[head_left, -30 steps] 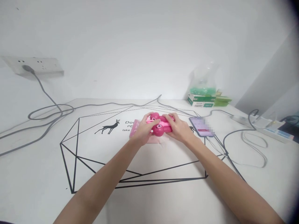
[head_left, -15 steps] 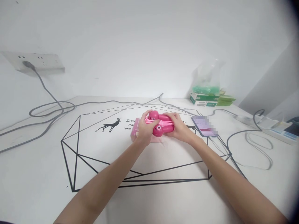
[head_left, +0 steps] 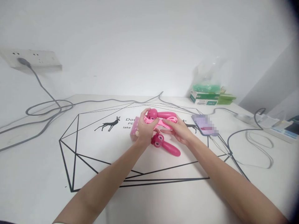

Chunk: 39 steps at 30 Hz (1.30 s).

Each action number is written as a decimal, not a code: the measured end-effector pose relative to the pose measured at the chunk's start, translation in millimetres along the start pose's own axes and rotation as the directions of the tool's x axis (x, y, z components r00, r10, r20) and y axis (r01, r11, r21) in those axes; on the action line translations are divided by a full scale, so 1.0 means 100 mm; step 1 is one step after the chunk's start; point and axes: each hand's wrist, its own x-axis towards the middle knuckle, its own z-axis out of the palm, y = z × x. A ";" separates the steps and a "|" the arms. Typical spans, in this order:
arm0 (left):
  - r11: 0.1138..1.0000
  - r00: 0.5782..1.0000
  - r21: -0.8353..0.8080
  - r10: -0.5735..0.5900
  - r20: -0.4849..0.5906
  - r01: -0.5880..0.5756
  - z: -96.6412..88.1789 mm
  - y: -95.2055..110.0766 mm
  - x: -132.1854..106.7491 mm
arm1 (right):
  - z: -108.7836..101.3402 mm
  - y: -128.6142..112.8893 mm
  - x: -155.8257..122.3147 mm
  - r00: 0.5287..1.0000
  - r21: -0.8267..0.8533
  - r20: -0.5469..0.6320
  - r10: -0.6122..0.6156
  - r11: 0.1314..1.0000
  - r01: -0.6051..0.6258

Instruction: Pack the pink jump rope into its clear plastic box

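Observation:
A jump rope with a coiled light-pink cord (head_left: 166,123) and two dark-pink, animal-faced handles is up between my hands over the table mat. My left hand (head_left: 147,129) is closed round the left end of the coil, thumb on top. My right hand (head_left: 178,129) pinches the cord's right side with the thumb above, its lower fingers spread beneath. One handle (head_left: 167,115) lies along the far side of the coil. The other handle (head_left: 170,148) angles off toward the near right, outside my right fingers. Behind my left hand is a pink box (head_left: 135,132), partly hidden.
A phone (head_left: 204,125) lies right of my hands with a cable at its near end. Grey cables (head_left: 50,119) loop across the left and back. Green-and-white boxes (head_left: 202,99) under a plastic bag stand at the back right. A power strip (head_left: 275,130) sits far right.
The near handle has dropped away from the bundle and turned toward the near right. My right hand has moved off the handles and onto the cord. My left hand keeps its hold.

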 end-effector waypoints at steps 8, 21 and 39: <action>1.000 1.000 -0.012 0.012 -0.010 -0.012 0.02 -0.05 -0.02 | 0.09 0.17 0.06 0.991 0.097 -0.117 -0.061 0.993 0.073; 0.996 0.996 0.034 0.087 -0.011 -0.086 0.01 -0.05 -0.05 | -0.31 -0.21 -0.05 0.985 -0.505 -0.169 0.018 0.857 -0.102; 0.990 0.991 0.045 0.136 0.014 -0.136 0.02 -0.11 -0.04 | -0.14 0.43 -0.87 0.979 -0.984 0.175 -0.102 0.023 0.178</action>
